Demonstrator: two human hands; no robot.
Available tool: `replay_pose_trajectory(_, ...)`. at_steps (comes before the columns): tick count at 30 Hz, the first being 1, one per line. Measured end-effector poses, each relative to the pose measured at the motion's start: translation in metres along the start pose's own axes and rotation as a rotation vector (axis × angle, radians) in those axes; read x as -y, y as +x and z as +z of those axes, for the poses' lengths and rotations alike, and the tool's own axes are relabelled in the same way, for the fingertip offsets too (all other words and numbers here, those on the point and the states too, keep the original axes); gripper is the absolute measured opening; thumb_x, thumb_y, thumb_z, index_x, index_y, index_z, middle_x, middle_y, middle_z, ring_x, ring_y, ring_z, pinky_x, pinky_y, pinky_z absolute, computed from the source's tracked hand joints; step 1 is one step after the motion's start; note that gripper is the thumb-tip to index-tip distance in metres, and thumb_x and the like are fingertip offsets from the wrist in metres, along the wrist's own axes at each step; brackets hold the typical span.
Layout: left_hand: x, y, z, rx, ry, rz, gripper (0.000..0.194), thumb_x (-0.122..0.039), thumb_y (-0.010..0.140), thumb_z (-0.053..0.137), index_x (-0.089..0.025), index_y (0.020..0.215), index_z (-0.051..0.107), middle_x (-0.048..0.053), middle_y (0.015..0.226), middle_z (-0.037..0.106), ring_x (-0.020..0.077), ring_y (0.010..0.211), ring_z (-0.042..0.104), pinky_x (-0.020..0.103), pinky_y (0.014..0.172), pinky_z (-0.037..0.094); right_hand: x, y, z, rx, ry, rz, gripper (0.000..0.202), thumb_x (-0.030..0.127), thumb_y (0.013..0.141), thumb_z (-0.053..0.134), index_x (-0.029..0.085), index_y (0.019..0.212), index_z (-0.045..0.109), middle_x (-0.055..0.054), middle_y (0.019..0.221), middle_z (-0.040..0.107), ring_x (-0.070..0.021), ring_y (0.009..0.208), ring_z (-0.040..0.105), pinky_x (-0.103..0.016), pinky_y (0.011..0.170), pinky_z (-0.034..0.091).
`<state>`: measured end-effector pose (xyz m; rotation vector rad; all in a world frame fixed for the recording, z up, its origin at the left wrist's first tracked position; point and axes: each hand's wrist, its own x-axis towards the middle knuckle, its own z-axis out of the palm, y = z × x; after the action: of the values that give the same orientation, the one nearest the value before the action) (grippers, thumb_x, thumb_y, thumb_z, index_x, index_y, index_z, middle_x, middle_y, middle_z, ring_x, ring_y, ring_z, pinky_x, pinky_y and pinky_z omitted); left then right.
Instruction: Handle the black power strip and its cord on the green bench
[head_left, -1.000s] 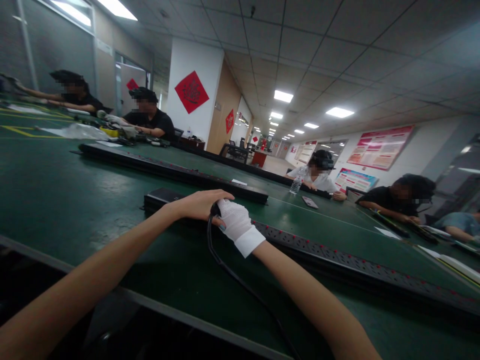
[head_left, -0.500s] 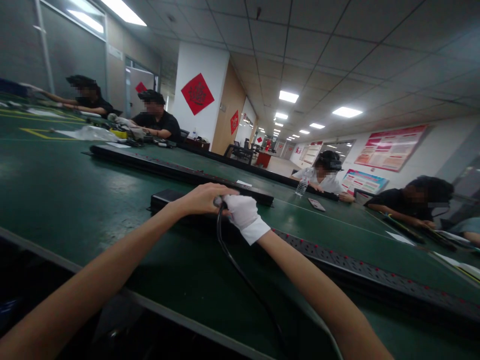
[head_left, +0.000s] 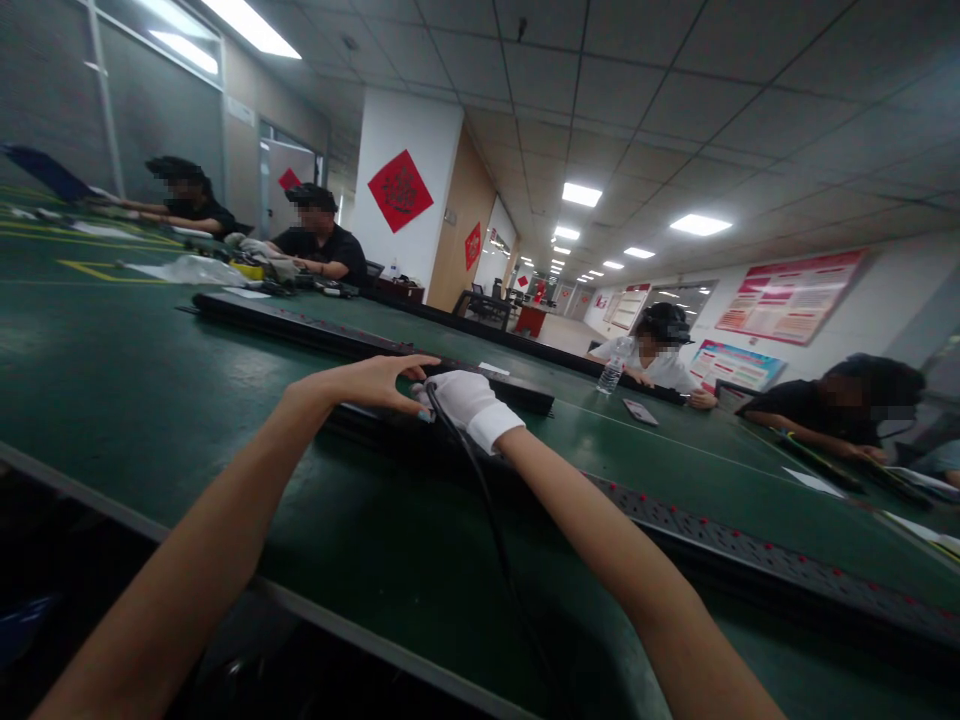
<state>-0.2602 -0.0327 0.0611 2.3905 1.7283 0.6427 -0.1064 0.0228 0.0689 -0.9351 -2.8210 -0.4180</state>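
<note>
Black cable [head_left: 487,490] runs up to the white glove on the right hand [head_left: 465,400], and the fingers of that hand are closed around its top end. The left hand [head_left: 375,383] is bare. Its fingers are apart and bent like a C, right by the glove; I cannot tell if they touch the cable.

Both hands are over the left part of the near bar [head_left: 705,525], a long black bar with red dots, and hide some of it. They hide the cable's tip too. The bar lies on the green tabletop [head_left: 360,560].

Behind the near bar is the far bar [head_left: 330,330], also long and black, with a white paper [head_left: 493,369] by it. A clear bottle [head_left: 610,375] stands past the near bar, with a phone [head_left: 640,411] lying near it. Well beyond the near bar, to the left, is a crinkly plastic bag [head_left: 199,270]. Four people sit farther out than the near bar, two to the left and two to the right.

On the wall behind it all, a red diamond sign [head_left: 400,191] has dark writing, too blurry to read. The pink poster [head_left: 791,297] and blue poster [head_left: 739,366] have tiny words I can't read.
</note>
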Motion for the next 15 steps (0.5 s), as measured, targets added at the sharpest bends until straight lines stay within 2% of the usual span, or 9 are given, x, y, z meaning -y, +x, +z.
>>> replay_pose_trajectory(3,0.003,-0.005,-0.003,0.149,-0.073,-0.017,0.072,-0.043,0.064,0.059,-0.024,0.128,0.033,0.003,0.112,0.057,0.0197,0.100,0.053,0.028,0.084,0.041,0.008,0.001,-0.002,0.020,-0.027,-0.033,0.036,0.043,0.083,0.037,0.021,0.090,0.064,-0.008,0.088,0.066,-0.0237,0.082,0.061,-0.036,0.066,0.047)
replay_pose_trajectory(5,0.007,-0.007,-0.005,0.193,-0.072,-0.066,0.067,-0.040,0.062,0.059,-0.023,0.124,0.040,0.001,0.106,0.060,0.0195,0.095,0.055,0.027,0.081,0.042,0.011,0.003,-0.001,0.025,-0.042,-0.067,0.032,0.042,0.080,0.042,0.021,0.090,0.064,-0.007,0.089,0.066,-0.0235,0.083,0.061,-0.036,0.067,0.047)
replay_pose_trajectory(9,0.018,-0.006,-0.002,0.169,-0.016,-0.135,0.060,-0.034,0.061,0.057,-0.020,0.118,0.046,0.002,0.098,0.062,0.0183,0.087,0.058,0.024,0.075,0.044,0.009,0.006,0.007,0.025,-0.055,-0.065,0.026,0.041,0.077,0.048,0.025,0.090,0.063,-0.004,0.091,0.066,-0.0215,0.084,0.061,-0.032,0.067,0.047)
replay_pose_trajectory(15,0.017,0.000,0.002,0.124,0.136,-0.143,0.048,-0.024,0.066,0.047,-0.022,0.114,0.051,0.001,0.089,0.065,0.0166,0.076,0.060,0.022,0.067,0.045,-0.005,-0.001,0.019,-0.097,-0.039,0.053,0.042,0.054,0.083,0.030,0.028,0.090,0.062,-0.002,0.084,0.067,-0.0196,0.077,0.062,-0.030,0.063,0.046)
